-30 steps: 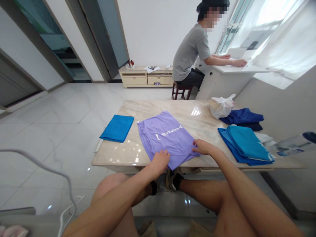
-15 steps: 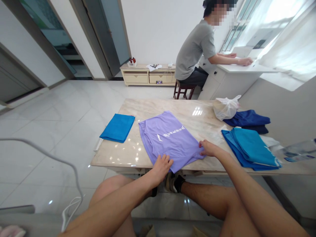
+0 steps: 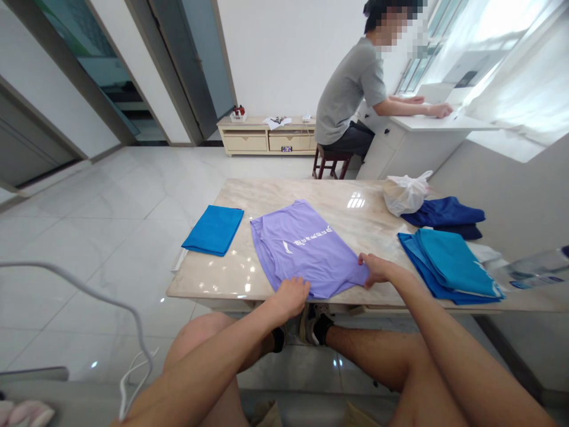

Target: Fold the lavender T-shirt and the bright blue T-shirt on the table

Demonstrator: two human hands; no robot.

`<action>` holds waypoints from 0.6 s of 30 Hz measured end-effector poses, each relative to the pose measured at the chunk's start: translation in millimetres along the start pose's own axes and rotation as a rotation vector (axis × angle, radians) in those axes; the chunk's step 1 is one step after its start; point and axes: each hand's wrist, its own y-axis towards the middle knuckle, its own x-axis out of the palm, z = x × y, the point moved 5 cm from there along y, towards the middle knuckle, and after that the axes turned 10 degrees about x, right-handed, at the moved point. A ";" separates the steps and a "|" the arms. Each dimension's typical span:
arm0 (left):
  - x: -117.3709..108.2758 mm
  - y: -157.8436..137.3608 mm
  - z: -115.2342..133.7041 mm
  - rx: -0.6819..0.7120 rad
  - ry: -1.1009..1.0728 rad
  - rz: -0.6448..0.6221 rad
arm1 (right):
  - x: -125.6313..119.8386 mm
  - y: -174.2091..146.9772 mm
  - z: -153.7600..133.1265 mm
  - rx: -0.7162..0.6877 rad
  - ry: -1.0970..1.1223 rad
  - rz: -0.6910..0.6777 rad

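A purple T-shirt with white print lies partly folded on the marble-topped table. My left hand is closed on its near edge, fingers curled over the cloth at the table's front. On the right, my right hand pinches the shirt's right corner between thumb and fingers. The shirt's near edge runs along the table edge between both hands. Left of it, apart from my hands, lies a flat folded blue cloth.
Folded blue garments, a dark blue garment, a white plastic bag and a clear bottle are at the table's right. Beyond, another person sits on a stool at a white desk. A grey cable hangs at left.
The shirt's near flap, which hung over the table's front edge, now lies drawn up onto the table. My left-hand fingers have curled in more; my right hand keeps its place at the corner.
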 end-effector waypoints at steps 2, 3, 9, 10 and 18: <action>-6.6 -0.5 0.1 -0.006 -0.030 -0.009 | 2.1 -1.8 -0.6 0.037 -0.001 -0.050; -9.7 -0.7 -0.3 -0.012 -0.038 -0.011 | 3.0 -2.8 -1.2 0.055 -0.007 -0.072; -14.0 0.4 -2.0 -0.020 -0.035 -0.006 | 5.2 -2.6 -3.4 0.026 0.012 -0.078; -12.4 0.8 -1.9 -0.014 -0.034 -0.008 | 5.0 -2.0 -3.0 0.012 0.024 -0.071; -8.1 2.3 -3.5 -0.001 -0.035 -0.014 | -3.5 -7.1 -4.2 -0.054 0.050 -0.038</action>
